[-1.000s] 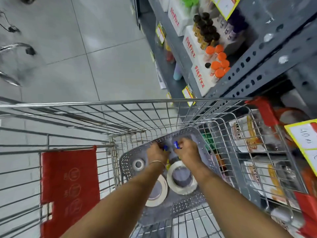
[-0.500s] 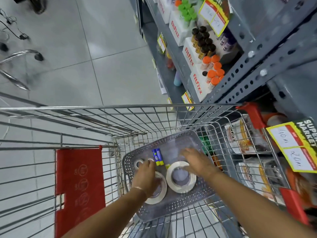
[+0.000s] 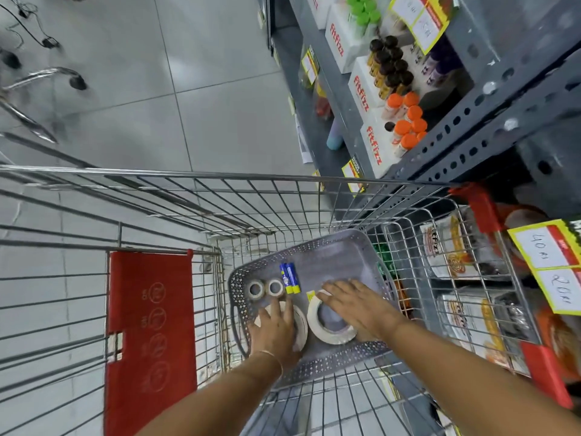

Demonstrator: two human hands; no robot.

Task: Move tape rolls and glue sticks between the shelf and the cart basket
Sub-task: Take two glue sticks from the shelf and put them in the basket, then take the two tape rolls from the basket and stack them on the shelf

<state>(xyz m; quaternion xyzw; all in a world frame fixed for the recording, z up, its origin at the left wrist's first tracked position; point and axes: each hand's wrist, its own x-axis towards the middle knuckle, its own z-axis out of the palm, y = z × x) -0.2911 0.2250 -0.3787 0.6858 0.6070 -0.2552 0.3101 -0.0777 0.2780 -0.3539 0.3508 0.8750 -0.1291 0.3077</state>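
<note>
A grey perforated basket sits in the bottom of the wire cart. Two blue glue sticks with yellow ends lie side by side in it, with two small tape rolls just left of them. Nearer me lie two large white tape rolls. My left hand rests flat on the left large roll, fingers spread. My right hand lies palm down over the far rim of the right large roll, fingers apart. Neither hand has lifted anything.
A grey metal shelf stands to the right of the cart, with white boxes, orange-capped bottles and yellow price tags. A red seat flap hangs at the cart's left. Packaged goods show through the cart's right wall. Tiled floor lies beyond.
Both hands let go of the glue sticks, which now lie in the basket, and drew back onto the two large tape rolls. The camera tilted up slightly.
</note>
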